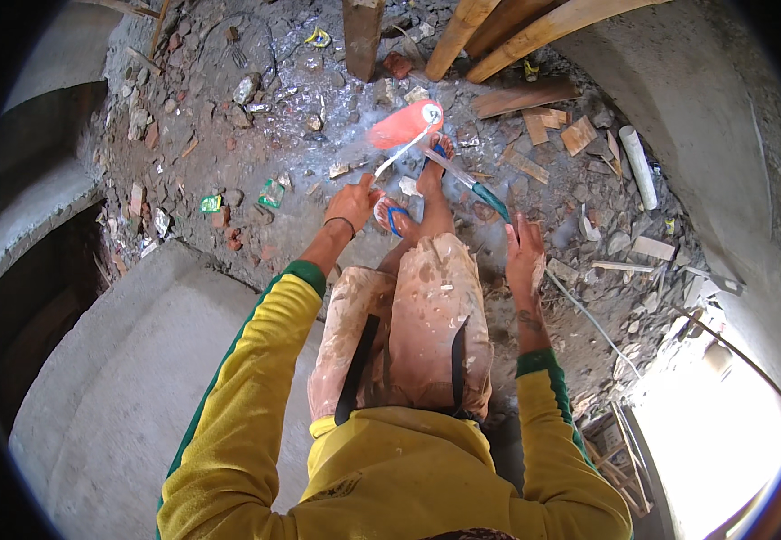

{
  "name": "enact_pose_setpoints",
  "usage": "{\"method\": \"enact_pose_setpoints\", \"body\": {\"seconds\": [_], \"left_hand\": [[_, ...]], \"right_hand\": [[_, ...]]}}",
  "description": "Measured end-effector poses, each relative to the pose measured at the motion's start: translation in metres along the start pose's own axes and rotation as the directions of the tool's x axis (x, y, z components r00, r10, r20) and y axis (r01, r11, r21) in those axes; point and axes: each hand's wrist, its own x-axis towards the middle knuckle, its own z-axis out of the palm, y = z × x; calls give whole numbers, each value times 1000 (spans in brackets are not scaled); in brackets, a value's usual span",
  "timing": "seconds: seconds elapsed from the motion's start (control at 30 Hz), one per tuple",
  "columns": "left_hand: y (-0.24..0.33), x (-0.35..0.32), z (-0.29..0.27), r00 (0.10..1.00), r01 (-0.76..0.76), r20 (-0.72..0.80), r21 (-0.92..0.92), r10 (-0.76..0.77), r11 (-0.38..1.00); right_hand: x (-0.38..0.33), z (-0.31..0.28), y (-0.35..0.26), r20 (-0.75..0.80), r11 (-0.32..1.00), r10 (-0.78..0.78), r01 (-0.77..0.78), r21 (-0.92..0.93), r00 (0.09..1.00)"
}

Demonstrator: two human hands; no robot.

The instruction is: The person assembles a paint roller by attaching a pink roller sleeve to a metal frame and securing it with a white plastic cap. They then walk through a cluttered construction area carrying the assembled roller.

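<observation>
My left hand (352, 200) is closed around the lower end of a paint roller's pale frame (399, 160). At its far end is the pinkish-red roller sleeve (401, 125) with a white end cap, held above the wet ground just beyond my feet. In my right hand (525, 252) is a hose (493, 200), teal near its tip. From that tip a clear streak, apparently water, runs up and left towards the roller's white end. A thin grey length (593, 321) trails from below the right hand towards the lower right.
My sandalled feet (434, 166) stand on rubble-strewn dirt. Wooden posts (462, 36) rise at the far side. A white pipe piece (638, 166) lies on the right among wood scraps. Curved concrete walls (714, 117) flank the ground, and a concrete ledge (157, 360) is at left.
</observation>
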Motion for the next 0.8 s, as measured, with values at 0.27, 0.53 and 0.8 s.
{"method": "enact_pose_setpoints", "body": {"seconds": [0.27, 0.53, 0.8], "left_hand": [[-5, -2, 17, 999, 3, -33, -46, -5, 999], [-18, -22, 17, 995, 53, -75, -108, -61, 993], [-14, -39, 29, 979, 111, -146, -191, -140, 975]], "right_hand": [[14, 11, 8, 263, 965, 172, -109, -239, 949], [52, 26, 26, 587, 970, 137, 13, -243, 798], [42, 53, 58, 786, 937, 90, 214, -274, 612]]}}
